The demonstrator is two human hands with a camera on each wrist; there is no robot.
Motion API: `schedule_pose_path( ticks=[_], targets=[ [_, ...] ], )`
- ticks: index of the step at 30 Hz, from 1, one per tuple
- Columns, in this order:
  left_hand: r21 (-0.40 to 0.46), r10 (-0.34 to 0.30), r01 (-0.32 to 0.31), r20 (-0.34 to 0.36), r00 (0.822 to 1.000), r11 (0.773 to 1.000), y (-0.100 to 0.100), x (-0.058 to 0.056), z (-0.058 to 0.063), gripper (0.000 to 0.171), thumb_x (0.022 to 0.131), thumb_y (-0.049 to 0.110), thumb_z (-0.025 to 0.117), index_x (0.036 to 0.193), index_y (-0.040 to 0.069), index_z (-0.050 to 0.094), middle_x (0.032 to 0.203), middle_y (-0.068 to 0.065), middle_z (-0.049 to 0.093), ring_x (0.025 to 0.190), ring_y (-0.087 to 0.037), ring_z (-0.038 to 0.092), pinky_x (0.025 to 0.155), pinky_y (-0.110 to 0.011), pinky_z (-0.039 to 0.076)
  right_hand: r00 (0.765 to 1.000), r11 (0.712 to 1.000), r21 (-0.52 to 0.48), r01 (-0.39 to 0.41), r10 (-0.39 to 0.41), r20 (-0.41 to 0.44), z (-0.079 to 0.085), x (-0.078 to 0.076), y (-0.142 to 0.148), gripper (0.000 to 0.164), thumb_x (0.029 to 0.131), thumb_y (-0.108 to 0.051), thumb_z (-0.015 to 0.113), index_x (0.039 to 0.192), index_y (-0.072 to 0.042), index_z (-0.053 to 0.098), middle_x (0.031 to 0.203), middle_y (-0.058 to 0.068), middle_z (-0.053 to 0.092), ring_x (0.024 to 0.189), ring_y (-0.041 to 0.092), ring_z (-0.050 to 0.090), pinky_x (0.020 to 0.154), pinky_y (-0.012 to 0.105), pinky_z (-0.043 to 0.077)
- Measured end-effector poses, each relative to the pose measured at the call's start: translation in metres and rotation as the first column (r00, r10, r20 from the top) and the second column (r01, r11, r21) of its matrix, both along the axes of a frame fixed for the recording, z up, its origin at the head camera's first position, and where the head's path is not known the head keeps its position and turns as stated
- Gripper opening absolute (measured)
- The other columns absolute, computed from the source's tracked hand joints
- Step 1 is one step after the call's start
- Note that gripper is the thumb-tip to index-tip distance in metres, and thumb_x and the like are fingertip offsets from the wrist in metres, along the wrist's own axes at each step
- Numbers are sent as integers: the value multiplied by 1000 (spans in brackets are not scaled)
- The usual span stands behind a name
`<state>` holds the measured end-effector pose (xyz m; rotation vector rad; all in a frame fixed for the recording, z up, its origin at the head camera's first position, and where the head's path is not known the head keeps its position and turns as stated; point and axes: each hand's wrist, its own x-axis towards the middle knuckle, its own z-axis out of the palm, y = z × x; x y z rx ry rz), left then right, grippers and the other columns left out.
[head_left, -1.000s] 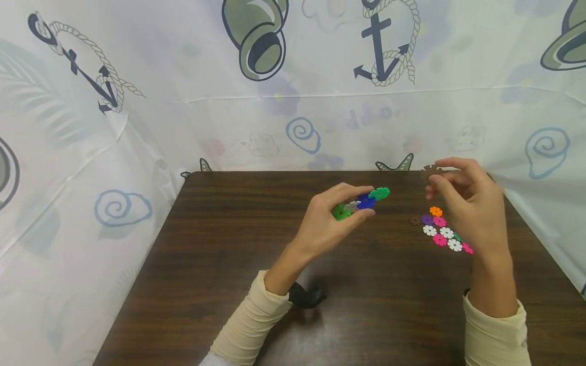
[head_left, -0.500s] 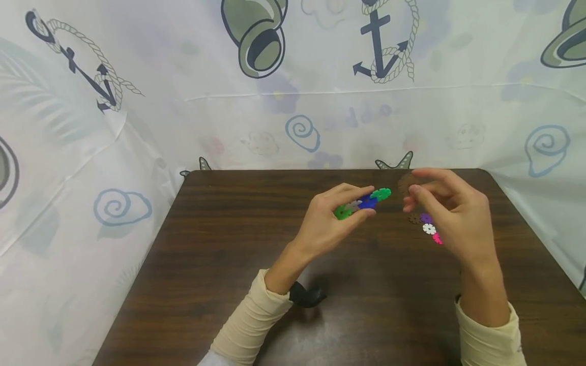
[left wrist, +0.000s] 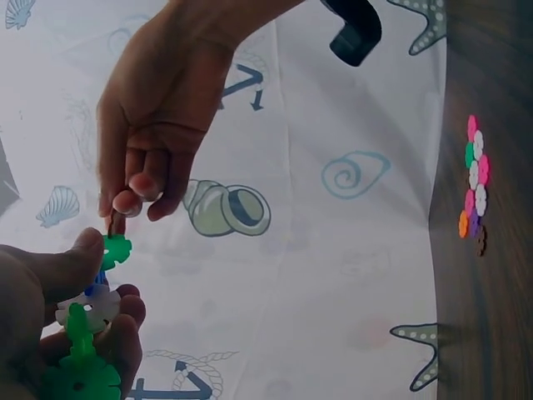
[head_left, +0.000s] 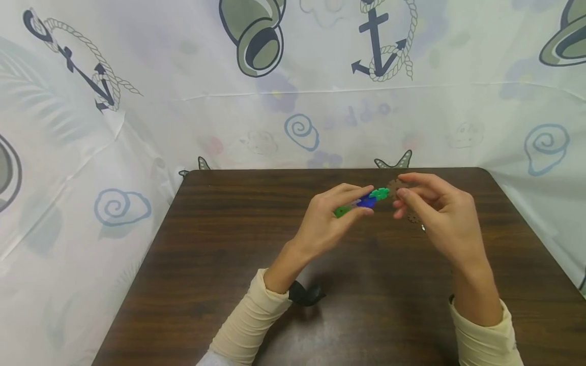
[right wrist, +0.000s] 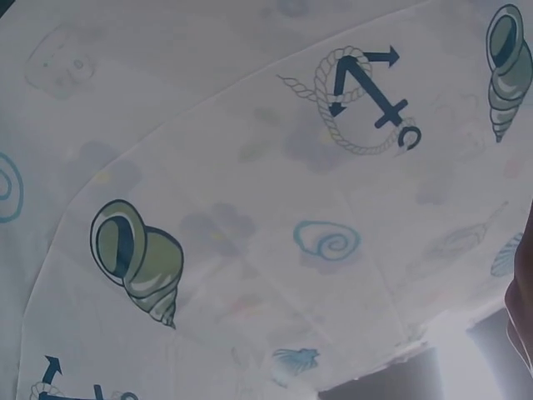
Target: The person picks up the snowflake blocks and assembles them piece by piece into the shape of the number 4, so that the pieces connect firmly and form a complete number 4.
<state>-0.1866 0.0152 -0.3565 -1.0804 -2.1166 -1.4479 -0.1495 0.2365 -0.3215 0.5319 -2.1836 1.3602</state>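
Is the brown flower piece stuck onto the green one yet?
Cannot tell: the brown piece, pinched by the right hand, meets the green piece.

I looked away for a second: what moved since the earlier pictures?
The right hand, pinching a brown disc, moved left until the disc nearly meets the green end of the linked chain. The left hand kept gripping that chain in place.

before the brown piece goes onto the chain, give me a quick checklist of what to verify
1. Left hand holds the chain firmly: ok.
2. Right hand pinches the brown disc: ok.
3. Green end disc sticks out free of the fingers: ok.
4. Brown disc close to the green end disc: ok.
5. Slots lined up: cannot tell.
6. Spare discs lie on the table: ok.
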Motion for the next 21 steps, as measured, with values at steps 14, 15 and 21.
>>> schedule_pose_path(
  ticks=[14,15,21],
  targets=[
    [30,-24,28,-101,995,999,3,-5,-3,40,90,7,77,128,-1,71,108,-11,75,93,-15,72,83,-25,60,1000,1000,-18,23,-23,21,3,0,-7,28,94,7,68,120,-1,73,81,-14,76,68,3,72,62,12,52],
    [29,-22,26,-109,994,999,3,-5,-3,39,90,7,77,128,-1,71,108,-11,75,93,-15,71,82,-24,59,1000,999,-21,24,-24,18,3,0,-7,27,94,7,68,120,-1,73,81,-14,76,68,3,72,60,12,51],
    [17,4,-1,-153,988,1000,4,-7,-4,40,89,8,78,128,0,71,107,-11,75,91,-15,71,82,-18,57,1000,1000,-22,3,-3,5,0,-4,-8,25,95,6,67,120,2,72,80,-15,75,67,2,71,52,16,44]
  ],
)
